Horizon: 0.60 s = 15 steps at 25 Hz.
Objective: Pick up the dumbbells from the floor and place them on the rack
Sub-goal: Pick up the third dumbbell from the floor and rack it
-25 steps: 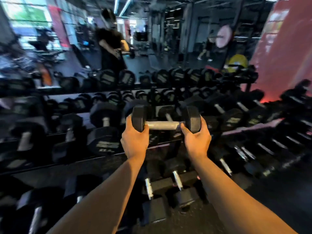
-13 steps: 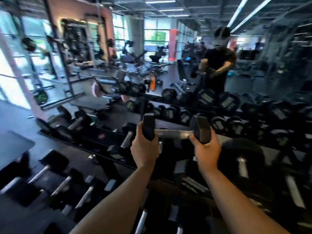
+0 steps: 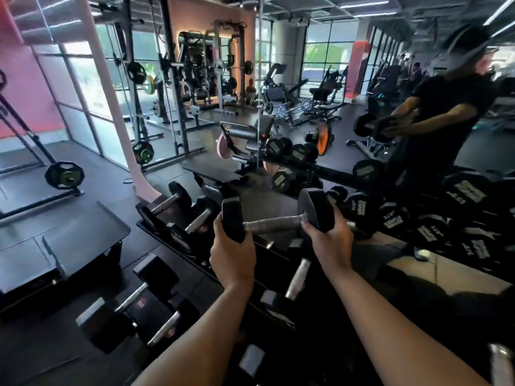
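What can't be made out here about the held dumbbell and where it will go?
- Dumbbell: weight marking not visible; head view shows only blank head faces.
- Left hand, right hand: palms and fingertips hidden behind the heads.
- Rack: the free slot is hidden by hands and forearms; lower tiers motion-blurred.

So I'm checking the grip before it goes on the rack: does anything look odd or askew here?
Yes, the grip. The dumbbell is held by its end weights: left hand cups one, right hand the other, and the handle is bare. It tilts, right end higher. The rack looks orderly.
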### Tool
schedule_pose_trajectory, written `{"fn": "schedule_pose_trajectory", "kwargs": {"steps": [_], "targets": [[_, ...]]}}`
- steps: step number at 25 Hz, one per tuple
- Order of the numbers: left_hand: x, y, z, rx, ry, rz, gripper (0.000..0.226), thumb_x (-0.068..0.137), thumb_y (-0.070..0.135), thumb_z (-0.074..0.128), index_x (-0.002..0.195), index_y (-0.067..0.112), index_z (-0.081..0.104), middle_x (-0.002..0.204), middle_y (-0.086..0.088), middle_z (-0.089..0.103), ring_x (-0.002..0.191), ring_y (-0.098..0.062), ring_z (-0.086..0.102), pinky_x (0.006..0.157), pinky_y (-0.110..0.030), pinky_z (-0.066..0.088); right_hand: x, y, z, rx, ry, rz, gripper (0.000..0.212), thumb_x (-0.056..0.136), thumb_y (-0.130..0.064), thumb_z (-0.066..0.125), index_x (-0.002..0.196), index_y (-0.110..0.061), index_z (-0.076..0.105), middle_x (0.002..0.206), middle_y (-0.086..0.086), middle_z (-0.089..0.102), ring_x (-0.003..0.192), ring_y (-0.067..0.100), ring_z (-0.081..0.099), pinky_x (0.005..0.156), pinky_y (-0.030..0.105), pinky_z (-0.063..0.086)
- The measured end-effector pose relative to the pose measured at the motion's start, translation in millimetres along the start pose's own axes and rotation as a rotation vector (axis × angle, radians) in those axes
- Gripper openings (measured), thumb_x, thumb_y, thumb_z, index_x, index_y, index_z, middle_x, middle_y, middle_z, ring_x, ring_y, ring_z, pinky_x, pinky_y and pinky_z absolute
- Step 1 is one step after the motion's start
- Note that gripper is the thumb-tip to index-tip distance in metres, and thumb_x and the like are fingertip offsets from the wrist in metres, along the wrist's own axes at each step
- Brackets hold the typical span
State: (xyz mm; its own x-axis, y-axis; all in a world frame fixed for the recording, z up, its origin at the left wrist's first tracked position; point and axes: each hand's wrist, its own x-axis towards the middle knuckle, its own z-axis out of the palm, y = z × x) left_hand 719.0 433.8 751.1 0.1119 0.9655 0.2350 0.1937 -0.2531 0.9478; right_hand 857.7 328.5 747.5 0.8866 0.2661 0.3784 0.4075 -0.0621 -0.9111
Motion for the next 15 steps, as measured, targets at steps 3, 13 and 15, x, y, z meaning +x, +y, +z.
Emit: {"fn": "schedule_pose_trajectory", "kwargs": {"steps": [3, 13, 15], "targets": [[56, -21, 1, 0.028, 0.052, -0.060, 0.049, 0.086, 0.030, 0.069, 0.132, 0.027, 0.053, 0.088, -0.001, 0.067, 0.083, -0.027, 0.065, 0.069, -0.028, 0.037, 29, 6, 64, -0.033, -0.085, -0.015, 0.047, 0.076, -0.025, 0.081, 0.121, -0.030, 0.067, 0.104, -0.016, 0.071, 0.100, 0.002, 0.067, 0.091, 0.028, 0.055], [123, -113, 26, 0.106, 0.092, -0.261, 0.047, 0.085, 0.029, 0.068, 0.125, 0.018, 0.047, 0.113, -0.004, 0.066, 0.097, -0.028, 0.066, 0.085, -0.040, 0.050, 76, 67, 173, -0.259, -0.403, 0.000, 0.042, 0.071, -0.028, 0.082, 0.110, -0.029, 0.069, 0.099, -0.009, 0.074, 0.096, 0.008, 0.070, 0.090, 0.037, 0.057], [121, -124, 33, 0.089, 0.102, -0.322, 0.050, 0.086, 0.025, 0.068, 0.129, 0.013, 0.044, 0.121, -0.003, 0.060, 0.098, -0.025, 0.065, 0.085, -0.036, 0.047, 85, 78, 185, -0.278, -0.487, -0.022, 0.048, 0.071, -0.026, 0.083, 0.116, -0.029, 0.068, 0.102, -0.010, 0.074, 0.099, 0.006, 0.069, 0.093, 0.032, 0.056]]}}
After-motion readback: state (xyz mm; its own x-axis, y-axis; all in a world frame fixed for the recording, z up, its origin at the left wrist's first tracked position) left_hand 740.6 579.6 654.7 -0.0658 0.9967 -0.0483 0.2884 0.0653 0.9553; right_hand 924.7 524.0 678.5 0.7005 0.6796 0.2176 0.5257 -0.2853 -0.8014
